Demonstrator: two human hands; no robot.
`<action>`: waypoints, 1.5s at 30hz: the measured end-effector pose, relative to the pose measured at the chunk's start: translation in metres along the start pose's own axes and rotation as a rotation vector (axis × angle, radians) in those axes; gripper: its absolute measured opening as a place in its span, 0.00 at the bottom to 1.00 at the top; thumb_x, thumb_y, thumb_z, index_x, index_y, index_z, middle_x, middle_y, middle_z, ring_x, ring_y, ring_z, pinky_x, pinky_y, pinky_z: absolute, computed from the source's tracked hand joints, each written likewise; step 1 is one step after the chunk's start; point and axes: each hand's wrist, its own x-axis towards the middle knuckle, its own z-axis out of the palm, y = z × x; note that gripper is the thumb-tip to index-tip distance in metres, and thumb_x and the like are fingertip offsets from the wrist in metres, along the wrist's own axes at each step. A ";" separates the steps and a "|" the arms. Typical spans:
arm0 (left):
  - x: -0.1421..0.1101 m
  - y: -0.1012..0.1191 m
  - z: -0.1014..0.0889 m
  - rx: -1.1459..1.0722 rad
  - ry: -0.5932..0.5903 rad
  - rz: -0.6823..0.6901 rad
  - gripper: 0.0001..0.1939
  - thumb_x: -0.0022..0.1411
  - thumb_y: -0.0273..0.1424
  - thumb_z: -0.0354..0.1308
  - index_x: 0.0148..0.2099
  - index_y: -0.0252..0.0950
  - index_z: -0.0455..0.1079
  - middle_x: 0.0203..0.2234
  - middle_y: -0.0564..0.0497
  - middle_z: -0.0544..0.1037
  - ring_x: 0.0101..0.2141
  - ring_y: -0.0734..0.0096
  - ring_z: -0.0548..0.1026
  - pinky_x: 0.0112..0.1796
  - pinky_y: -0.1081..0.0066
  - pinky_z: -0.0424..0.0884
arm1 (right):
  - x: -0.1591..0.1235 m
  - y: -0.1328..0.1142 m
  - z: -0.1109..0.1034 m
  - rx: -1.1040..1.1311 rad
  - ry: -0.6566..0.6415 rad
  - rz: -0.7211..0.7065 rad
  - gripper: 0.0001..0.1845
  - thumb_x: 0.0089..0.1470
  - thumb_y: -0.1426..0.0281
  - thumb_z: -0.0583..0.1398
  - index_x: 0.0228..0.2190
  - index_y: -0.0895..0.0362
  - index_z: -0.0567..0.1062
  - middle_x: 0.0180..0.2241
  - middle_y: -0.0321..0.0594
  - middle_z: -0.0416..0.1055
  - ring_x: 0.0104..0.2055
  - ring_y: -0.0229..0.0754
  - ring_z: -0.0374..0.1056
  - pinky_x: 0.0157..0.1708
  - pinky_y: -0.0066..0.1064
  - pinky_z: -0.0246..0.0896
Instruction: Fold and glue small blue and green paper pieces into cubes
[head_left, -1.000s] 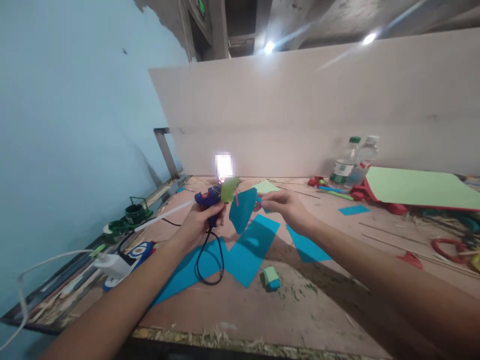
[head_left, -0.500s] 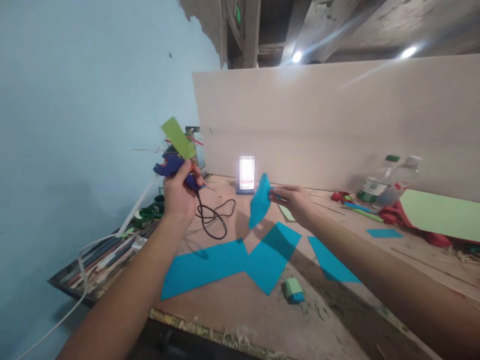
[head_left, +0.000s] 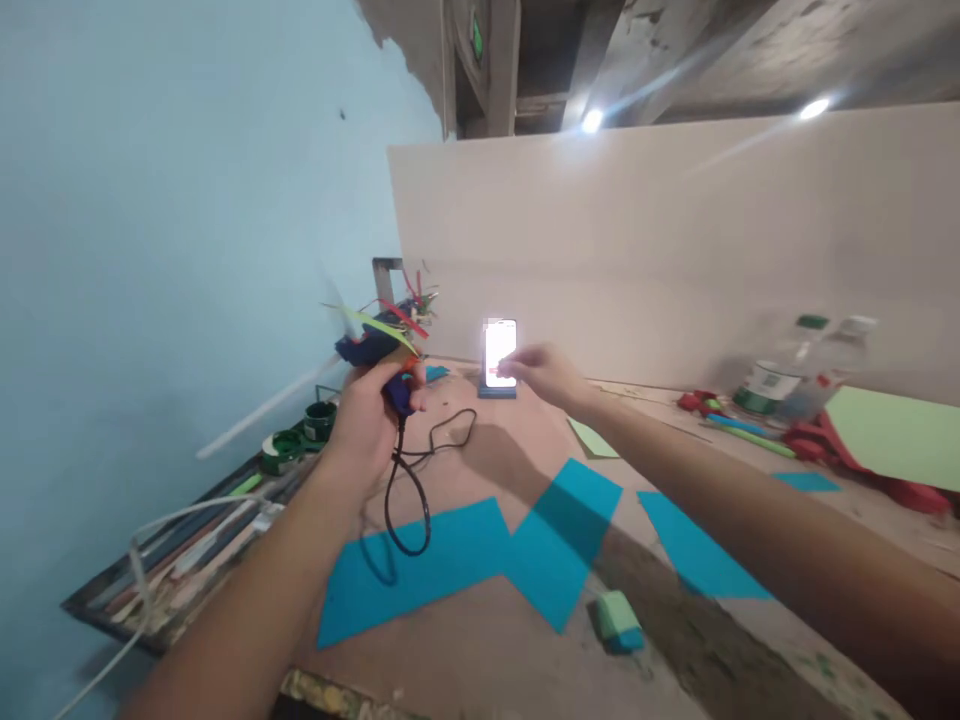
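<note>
My left hand (head_left: 375, 400) is wrapped round a dark blue glue gun (head_left: 367, 348) with orange parts, its black cord (head_left: 427, 520) looping down over the table. A light green paper strip (head_left: 375, 322) sticks out above the same hand, seen nearly edge-on. My right hand (head_left: 547, 372) reaches to the lit phone (head_left: 500, 350) on its stand, fingers bunched at the lower screen; whether they touch it I cannot tell. No paper shows in them. Blue paper sheets (head_left: 420, 560) and a small green-and-blue paper block (head_left: 616, 612) lie on the table below.
Two plastic bottles (head_left: 769, 375) stand at the right beside red pieces and a green sheet (head_left: 892, 435). Along the left edge runs a tray of sticks (head_left: 202, 550), with green tape rolls (head_left: 281, 452) behind. A pale board (head_left: 637, 240) closes off the back.
My right hand has let go of the blue paper piece and moved left to the phone. A blue piece now shows beyond my left hand. The green strip has tilted nearly edge-on.
</note>
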 end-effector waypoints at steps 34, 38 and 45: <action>-0.080 -0.073 0.017 0.509 -0.594 -0.706 0.21 0.57 0.48 0.74 0.31 0.34 0.77 0.21 0.50 0.77 0.20 0.73 0.71 0.23 0.72 0.65 | -0.221 0.083 -0.039 0.044 0.092 -0.186 0.08 0.64 0.75 0.64 0.38 0.59 0.85 0.40 0.42 0.86 0.43 0.41 0.81 0.44 0.28 0.74; -0.078 -0.072 0.016 0.504 -0.652 -0.665 0.21 0.59 0.47 0.73 0.31 0.34 0.76 0.20 0.51 0.76 0.20 0.71 0.71 0.22 0.72 0.67 | -0.221 0.084 -0.039 0.041 0.087 -0.195 0.08 0.64 0.75 0.64 0.37 0.57 0.85 0.40 0.40 0.86 0.43 0.42 0.81 0.45 0.29 0.75; -0.078 -0.075 0.014 0.492 -0.663 -0.658 0.20 0.59 0.45 0.73 0.29 0.34 0.76 0.19 0.51 0.75 0.20 0.71 0.72 0.21 0.73 0.67 | -0.221 0.084 -0.038 0.086 0.080 -0.096 0.08 0.63 0.73 0.64 0.37 0.55 0.86 0.41 0.39 0.86 0.44 0.44 0.81 0.46 0.33 0.75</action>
